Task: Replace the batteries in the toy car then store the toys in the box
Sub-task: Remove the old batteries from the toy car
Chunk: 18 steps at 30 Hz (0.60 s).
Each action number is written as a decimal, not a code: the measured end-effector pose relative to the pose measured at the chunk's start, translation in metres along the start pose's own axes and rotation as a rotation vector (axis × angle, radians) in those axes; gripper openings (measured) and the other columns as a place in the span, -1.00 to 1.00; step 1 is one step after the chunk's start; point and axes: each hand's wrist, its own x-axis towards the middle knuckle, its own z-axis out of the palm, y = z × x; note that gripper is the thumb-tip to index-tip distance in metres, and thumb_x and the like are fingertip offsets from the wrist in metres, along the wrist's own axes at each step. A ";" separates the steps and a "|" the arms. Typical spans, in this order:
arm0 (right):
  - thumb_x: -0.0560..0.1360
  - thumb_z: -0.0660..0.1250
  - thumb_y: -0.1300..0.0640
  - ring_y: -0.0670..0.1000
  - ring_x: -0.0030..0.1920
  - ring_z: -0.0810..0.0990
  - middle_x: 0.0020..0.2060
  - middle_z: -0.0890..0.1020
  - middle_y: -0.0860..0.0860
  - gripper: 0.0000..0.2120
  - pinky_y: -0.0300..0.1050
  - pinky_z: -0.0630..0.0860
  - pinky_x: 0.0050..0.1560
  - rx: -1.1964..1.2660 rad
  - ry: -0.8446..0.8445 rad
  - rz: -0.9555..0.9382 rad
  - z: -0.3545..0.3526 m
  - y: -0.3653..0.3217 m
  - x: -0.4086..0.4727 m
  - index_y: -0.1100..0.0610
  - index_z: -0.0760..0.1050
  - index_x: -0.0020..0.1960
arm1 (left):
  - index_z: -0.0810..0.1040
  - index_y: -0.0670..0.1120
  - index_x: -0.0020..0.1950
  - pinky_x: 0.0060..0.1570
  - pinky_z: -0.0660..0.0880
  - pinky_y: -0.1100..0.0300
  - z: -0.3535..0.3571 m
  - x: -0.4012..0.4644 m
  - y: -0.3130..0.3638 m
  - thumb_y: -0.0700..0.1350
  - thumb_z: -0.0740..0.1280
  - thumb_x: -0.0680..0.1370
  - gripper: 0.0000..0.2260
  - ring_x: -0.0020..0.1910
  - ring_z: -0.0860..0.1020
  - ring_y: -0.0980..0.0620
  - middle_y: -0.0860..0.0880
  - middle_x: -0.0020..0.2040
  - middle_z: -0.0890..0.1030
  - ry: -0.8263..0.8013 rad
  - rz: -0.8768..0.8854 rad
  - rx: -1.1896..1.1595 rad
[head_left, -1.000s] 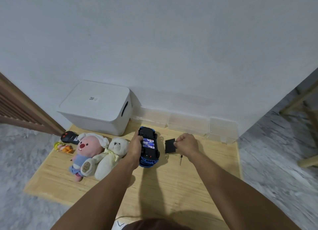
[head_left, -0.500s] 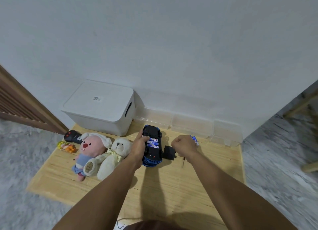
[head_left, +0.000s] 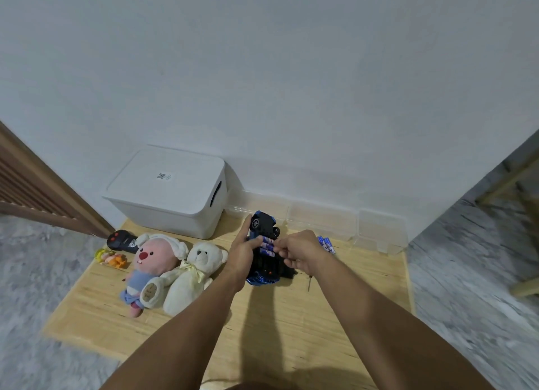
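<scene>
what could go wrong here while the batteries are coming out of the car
The toy car is propped upside down in the left hand alone; it could tip as the right hand pulls the batteries. Old cells might mix with the spare batteries nearby.

I see the box (head_left: 166, 189) at the table's (head_left: 291, 331) back left, remote (head_left: 121, 241) and two plush toys (head_left: 175, 270) in front of it, the car (head_left: 264, 249) between my hands right of them, spare batteries (head_left: 326, 243) further right
</scene>
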 end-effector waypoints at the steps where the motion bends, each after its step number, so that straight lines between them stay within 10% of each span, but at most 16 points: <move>1: 0.45 0.40 0.29 -0.06 -0.39 0.51 -0.24 0.66 0.12 -0.95 -0.20 0.48 -0.35 0.015 0.008 0.014 0.000 0.000 0.000 0.27 0.62 -0.13 | 0.36 0.23 0.44 0.13 0.53 -0.01 0.000 -0.002 0.001 -0.28 0.22 0.59 -0.47 0.13 0.60 -0.10 -0.08 0.24 0.59 -0.012 0.023 0.008; 13: 0.50 0.34 0.26 -0.07 -0.38 0.47 -0.36 0.56 0.02 -0.93 -0.19 0.45 -0.29 0.110 0.028 0.066 -0.011 0.002 -0.004 0.22 0.59 -0.11 | 0.30 0.27 0.47 -0.05 0.54 0.24 0.008 -0.005 -0.004 -0.25 0.27 0.56 -0.41 0.03 0.63 0.02 -0.09 0.14 0.58 -0.074 0.178 0.233; 18: 0.47 0.32 0.25 -0.04 -0.39 0.45 -0.41 0.52 0.01 -0.92 -0.15 0.43 -0.28 0.140 0.021 0.078 -0.015 0.000 -0.005 0.19 0.56 -0.18 | 0.34 0.35 0.42 0.16 0.55 -0.03 0.008 0.001 -0.005 -0.22 0.28 0.55 -0.42 0.12 0.62 -0.06 -0.10 0.17 0.61 -0.085 0.162 0.194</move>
